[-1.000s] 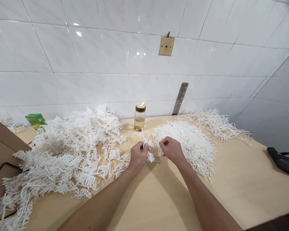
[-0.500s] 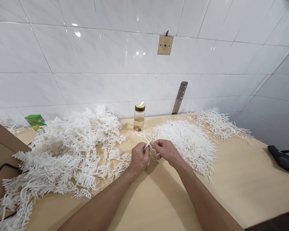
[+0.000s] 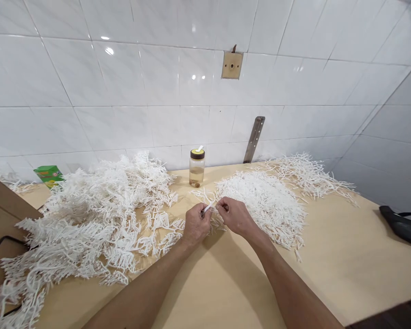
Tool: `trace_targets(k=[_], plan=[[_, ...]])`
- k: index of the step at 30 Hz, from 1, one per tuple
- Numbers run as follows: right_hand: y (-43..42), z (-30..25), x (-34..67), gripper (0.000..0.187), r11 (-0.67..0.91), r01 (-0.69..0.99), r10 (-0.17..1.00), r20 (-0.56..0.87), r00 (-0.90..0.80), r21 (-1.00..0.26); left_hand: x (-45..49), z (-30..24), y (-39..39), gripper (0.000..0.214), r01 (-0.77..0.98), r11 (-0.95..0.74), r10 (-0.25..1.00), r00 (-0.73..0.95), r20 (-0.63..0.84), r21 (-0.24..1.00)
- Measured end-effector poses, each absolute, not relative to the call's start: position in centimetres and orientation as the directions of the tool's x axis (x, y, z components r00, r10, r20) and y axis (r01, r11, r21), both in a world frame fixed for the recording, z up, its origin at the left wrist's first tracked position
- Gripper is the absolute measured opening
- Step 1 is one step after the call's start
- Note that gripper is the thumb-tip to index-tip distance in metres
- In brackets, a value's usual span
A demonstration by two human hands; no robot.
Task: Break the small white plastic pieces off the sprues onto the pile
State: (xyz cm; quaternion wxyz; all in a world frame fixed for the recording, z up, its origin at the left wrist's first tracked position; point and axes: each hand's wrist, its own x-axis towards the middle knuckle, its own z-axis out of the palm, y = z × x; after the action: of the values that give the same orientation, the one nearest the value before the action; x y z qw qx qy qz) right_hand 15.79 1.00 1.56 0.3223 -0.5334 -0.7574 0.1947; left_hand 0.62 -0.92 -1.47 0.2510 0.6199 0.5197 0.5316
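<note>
My left hand (image 3: 197,225) and my right hand (image 3: 236,215) meet over the middle of a pale wooden table (image 3: 226,283). Both pinch one small white branched plastic strip (image 3: 208,206) between their fingertips. A large tangled heap of such white branched strips (image 3: 96,214) lies to the left of my hands. A flatter pile of short white pieces (image 3: 267,201) lies just right of my right hand. A thinner scatter of white pieces (image 3: 308,176) spreads behind it, toward the wall.
A clear jar (image 3: 197,168) with a dark lid and some liquid stands by the white tiled wall. A green carton (image 3: 49,175) sits at the far left. A brown board (image 3: 0,228) lies at the left edge, a black object (image 3: 402,225) at the right.
My right hand moved left from the flat pile to meet my left hand. Both now grip the same strip close together.
</note>
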Motion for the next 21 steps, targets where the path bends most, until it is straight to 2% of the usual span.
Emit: trace_targets(k=[6, 8, 10, 13, 16, 18, 21], plan=[[1.3, 0.6, 15.5, 0.019, 0.416, 0.827, 0.898, 0.314, -0.308, -0.379, 0.7, -1.2, -0.9, 0.025, 0.363, -0.255, 0.952, -0.066, 0.297, 0.896], [1.6, 0.4, 15.6, 0.018, 0.358, 0.883, 0.911, 0.320, -0.259, -0.305, 0.8, -1.3, -0.9, 0.023, 0.336, -0.213, 0.969, -0.044, 0.241, 0.917], [1.9, 0.2, 16.0, 0.019, 0.265, 0.918, 0.928, 0.336, -0.160, -0.294, 0.8, -1.4, -1.0, 0.021, 0.315, -0.188, 0.978, -0.030, 0.208, 0.930], [2.3, 0.3, 16.8, 0.015, 0.219, 0.867, 0.946, 0.316, -0.075, -0.448, 0.8, -1.7, -1.0, 0.021, 0.303, -0.196, 0.971, -0.070, 0.227, 0.933], [2.1, 0.8, 17.2, 0.010, 0.235, 0.718, 0.967, 0.233, -0.104, -0.656, 0.7, -1.8, -0.8, 0.023, 0.290, -0.240, 0.948, -0.134, 0.288, 0.926], [1.8, 1.1, 17.0, 0.013, 0.207, 0.618, 0.978, 0.167, -0.123, -0.759, 0.5, -1.8, -0.7, 0.024, 0.288, -0.262, 0.934, -0.166, 0.317, 0.921], [1.4, 1.3, 16.5, 0.024, 0.164, 0.510, 0.982, 0.093, -0.162, -0.844, 0.4, -1.9, -0.5, 0.022, 0.279, -0.272, 0.925, -0.188, 0.331, 0.921]])
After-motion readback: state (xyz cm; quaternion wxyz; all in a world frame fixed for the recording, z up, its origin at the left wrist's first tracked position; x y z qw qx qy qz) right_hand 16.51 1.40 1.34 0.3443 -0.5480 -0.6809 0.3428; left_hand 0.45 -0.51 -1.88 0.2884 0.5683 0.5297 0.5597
